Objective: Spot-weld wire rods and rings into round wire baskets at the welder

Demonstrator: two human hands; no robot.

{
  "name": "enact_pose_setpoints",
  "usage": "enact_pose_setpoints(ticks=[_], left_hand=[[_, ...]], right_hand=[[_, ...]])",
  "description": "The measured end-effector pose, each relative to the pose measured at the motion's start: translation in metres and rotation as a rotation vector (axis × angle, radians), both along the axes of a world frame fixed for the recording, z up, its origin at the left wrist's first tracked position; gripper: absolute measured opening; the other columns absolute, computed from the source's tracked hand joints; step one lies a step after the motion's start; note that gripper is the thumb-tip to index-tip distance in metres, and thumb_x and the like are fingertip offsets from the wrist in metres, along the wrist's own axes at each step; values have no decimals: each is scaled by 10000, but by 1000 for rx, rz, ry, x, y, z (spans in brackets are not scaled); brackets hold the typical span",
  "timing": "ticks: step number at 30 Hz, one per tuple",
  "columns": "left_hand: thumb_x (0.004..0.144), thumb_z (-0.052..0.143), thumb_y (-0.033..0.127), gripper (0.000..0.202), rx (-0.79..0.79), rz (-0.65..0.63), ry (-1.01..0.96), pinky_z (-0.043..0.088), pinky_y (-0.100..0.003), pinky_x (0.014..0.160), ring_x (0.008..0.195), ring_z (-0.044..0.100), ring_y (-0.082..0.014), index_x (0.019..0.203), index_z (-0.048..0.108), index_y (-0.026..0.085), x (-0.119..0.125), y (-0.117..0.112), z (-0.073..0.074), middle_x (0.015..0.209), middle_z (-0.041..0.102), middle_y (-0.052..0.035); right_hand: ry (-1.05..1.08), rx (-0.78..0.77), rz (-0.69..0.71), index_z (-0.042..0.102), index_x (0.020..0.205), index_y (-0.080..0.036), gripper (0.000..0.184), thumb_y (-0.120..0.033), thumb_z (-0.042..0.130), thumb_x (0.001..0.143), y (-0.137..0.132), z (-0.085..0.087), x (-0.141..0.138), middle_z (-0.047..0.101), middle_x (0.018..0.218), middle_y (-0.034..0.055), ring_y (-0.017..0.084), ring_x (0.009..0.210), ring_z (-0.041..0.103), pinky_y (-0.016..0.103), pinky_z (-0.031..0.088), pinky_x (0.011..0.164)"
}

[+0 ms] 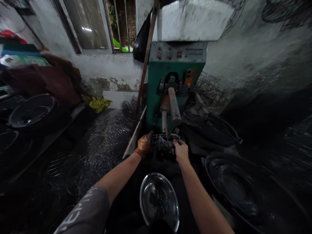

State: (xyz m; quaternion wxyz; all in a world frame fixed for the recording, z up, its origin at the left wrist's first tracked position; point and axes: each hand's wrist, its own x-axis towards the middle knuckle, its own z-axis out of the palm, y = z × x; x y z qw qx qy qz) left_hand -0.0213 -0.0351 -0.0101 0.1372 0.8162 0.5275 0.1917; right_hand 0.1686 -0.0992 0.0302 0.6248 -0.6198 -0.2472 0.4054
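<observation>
Gripping from both sides, the left hand (144, 146), wearing an orange glove, and the bare right hand (180, 151) are each clasping the rim of a small wire cage (166, 141) in a clenched grip. The cage is sitting between them, just under the two metal rods (173, 107) of the machine. The green machine (175, 73) is standing against the wall behind it, showing knobs and a red switch on a grey panel whose label is blurring past reading. A heap of wire grilles (107, 139) is lying to its left. Black tubs (226, 185) are lying on the right, and a black basin (31, 112) is sitting far left, its contents unclear. A steel bowl (158, 200) is resting between the forearms, holding a small dark clump. White lettering on the grey sleeve (85, 213) is showing only in part, unreadable.
</observation>
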Motion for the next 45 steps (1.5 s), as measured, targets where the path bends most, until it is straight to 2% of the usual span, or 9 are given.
enact_pose_setpoints(ticks=[3, 8, 19, 24, 28, 31, 34, 37, 45], left_hand=[[769, 821, 426, 964, 8, -20, -26, 517, -439, 1103, 1302, 628, -350, 1596, 415, 144, -1, -1, -2, 1442, 639, -176], [800, 777, 450, 902, 33, -37, -48, 506, -464, 1110, 1300, 626, -352, 1589, 437, 175, -6, 0, -4, 1436, 645, -163], [831, 726, 528, 912, 92, -65, -7, 448, -500, 1139, 1331, 579, -355, 1616, 417, 183, 4, -12, 10, 1468, 611, -165], [831, 745, 529, 919, 121, -38, -57, 438, -478, 1164, 1359, 560, -352, 1614, 419, 175, 4, -11, 0, 1483, 599, -171], [766, 815, 533, 1020, 17, 84, -83, 489, -451, 1131, 1355, 578, -365, 1617, 394, 159, 1, -7, -10, 1499, 589, -180], [720, 855, 443, 1035, -79, 69, 20, 535, -453, 1072, 1282, 635, -371, 1607, 407, 152, -2, -5, -9, 1446, 633, -176], [715, 835, 433, 997, -1, 4, 60, 537, -461, 1060, 1238, 657, -367, 1583, 446, 135, -3, -5, -4, 1383, 666, -179], [735, 779, 510, 971, 146, -81, -34, 520, -472, 1083, 1251, 648, -359, 1575, 461, 143, -2, -7, -2, 1389, 666, -170], [747, 722, 568, 925, 299, -167, -177, 545, -498, 1030, 1184, 679, -360, 1527, 518, 116, 2, 0, -13, 1318, 699, -172]], right_hand=[[3, 2, -7, 548, 668, -230, 450, -563, 839, 584, 0, -1, -1, 493, 437, -81, 99, 313, 391, 225, 257, 310], [-5, -8, 10, 554, 670, -225, 410, -523, 832, 624, -1, -5, 0, 567, 472, -48, 95, 325, 409, 206, 265, 299], [93, -34, -112, 535, 666, -218, 434, -474, 886, 660, -6, -8, 14, 541, 438, -61, 93, 319, 409, 187, 271, 295], [81, -33, -105, 551, 671, -211, 435, -485, 887, 631, -4, -12, 14, 546, 450, -60, 86, 318, 412, 190, 278, 297], [88, -28, -93, 543, 679, -213, 423, -465, 878, 629, -4, -12, 14, 549, 448, -62, 84, 314, 408, 191, 274, 298], [99, -27, -127, 544, 688, -208, 405, -429, 877, 625, -5, -13, 17, 544, 443, -71, 86, 319, 412, 187, 280, 295], [122, -28, -156, 553, 712, -198, 410, -427, 884, 639, -6, -21, 24, 556, 463, -73, 81, 328, 415, 177, 270, 297], [167, -41, -161, 521, 715, -203, 438, -436, 889, 668, -8, -32, 35, 528, 463, -87, 73, 324, 406, 166, 257, 305], [257, -83, -151, 521, 754, -198, 395, -388, 865, 715, -4, -46, 46, 517, 494, -96, 61, 325, 395, 155, 254, 311]])
